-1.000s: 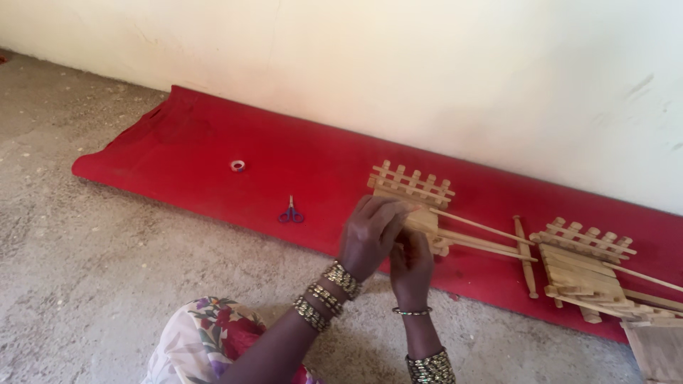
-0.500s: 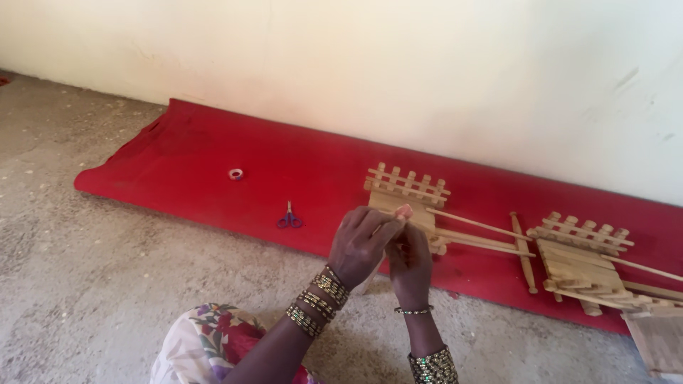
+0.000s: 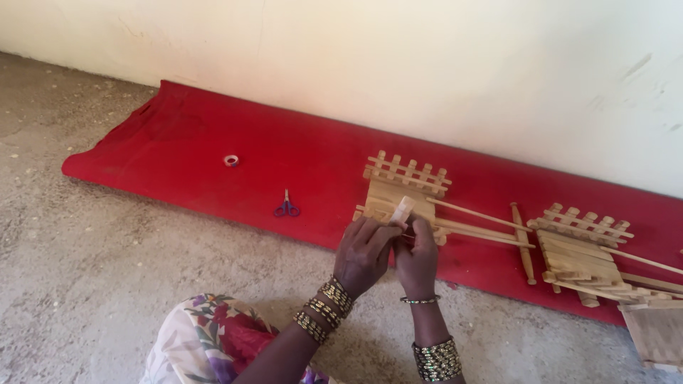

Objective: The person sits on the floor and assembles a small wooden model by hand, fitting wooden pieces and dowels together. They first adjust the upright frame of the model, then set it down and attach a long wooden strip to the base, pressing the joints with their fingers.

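Observation:
My left hand (image 3: pixel 364 252) and my right hand (image 3: pixel 417 257) are pressed together over the near edge of the red mat (image 3: pixel 213 135). Between their fingertips they pinch a small pale wooden stick piece (image 3: pixel 403 210), which points up and away. Just behind it lies a wooden stick model with a little fence (image 3: pixel 407 176) along its far side. Thin long sticks (image 3: pixel 484 229) run from that model to the right. Both wrists wear beaded bangles.
A second fenced stick model (image 3: pixel 580 247) lies at the right on the mat, with a wooden slat panel (image 3: pixel 658 334) beyond it on the concrete floor. Blue scissors (image 3: pixel 287 208) and a small tape roll (image 3: pixel 231 161) lie left of my hands. A pale wall rises behind.
My hands have stayed together in front of the near model; the small stick piece now shows raised between the fingertips. The view has shifted slightly.

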Demonstrator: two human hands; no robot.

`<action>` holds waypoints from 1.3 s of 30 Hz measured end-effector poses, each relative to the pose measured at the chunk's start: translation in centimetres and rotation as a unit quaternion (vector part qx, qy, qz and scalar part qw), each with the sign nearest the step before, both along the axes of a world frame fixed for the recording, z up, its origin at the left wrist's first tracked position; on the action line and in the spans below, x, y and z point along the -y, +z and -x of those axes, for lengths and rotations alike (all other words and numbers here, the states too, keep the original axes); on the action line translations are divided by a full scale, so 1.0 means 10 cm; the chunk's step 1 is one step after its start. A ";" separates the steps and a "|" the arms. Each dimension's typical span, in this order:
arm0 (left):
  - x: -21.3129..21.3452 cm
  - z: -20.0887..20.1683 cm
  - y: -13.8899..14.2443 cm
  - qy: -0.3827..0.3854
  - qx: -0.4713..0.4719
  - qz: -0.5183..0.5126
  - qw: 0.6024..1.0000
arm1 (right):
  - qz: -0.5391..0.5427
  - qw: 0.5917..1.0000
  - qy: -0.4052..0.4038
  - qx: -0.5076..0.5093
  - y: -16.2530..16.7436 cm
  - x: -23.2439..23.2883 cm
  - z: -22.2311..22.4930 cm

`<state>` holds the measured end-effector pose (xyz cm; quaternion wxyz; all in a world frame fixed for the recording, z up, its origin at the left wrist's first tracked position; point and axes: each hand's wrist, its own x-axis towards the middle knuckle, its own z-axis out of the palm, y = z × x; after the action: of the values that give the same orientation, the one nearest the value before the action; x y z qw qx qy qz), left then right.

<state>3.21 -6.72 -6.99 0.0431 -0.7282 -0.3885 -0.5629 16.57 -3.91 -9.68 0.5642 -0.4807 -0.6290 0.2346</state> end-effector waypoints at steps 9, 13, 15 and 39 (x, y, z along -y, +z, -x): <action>-0.04 -0.02 0.27 0.007 0.141 0.029 0.990 | -0.024 1.000 0.012 0.012 0.01 0.04 0.04; -0.05 0.03 0.26 0.009 0.077 0.011 0.997 | 0.020 1.000 0.016 -0.016 0.02 0.04 0.04; -0.05 0.04 0.20 0.022 0.064 0.034 0.997 | 0.033 0.999 0.022 -0.033 0.02 0.04 0.03; -0.14 -0.03 -0.86 -0.020 0.138 0.168 0.976 | 0.044 0.999 0.011 -0.022 -0.13 -0.09 -0.26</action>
<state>3.56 -5.33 -15.59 -0.1450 -0.6480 -0.4651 -0.5854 19.16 -2.97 -10.96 0.5534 -0.4925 -0.6112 0.2787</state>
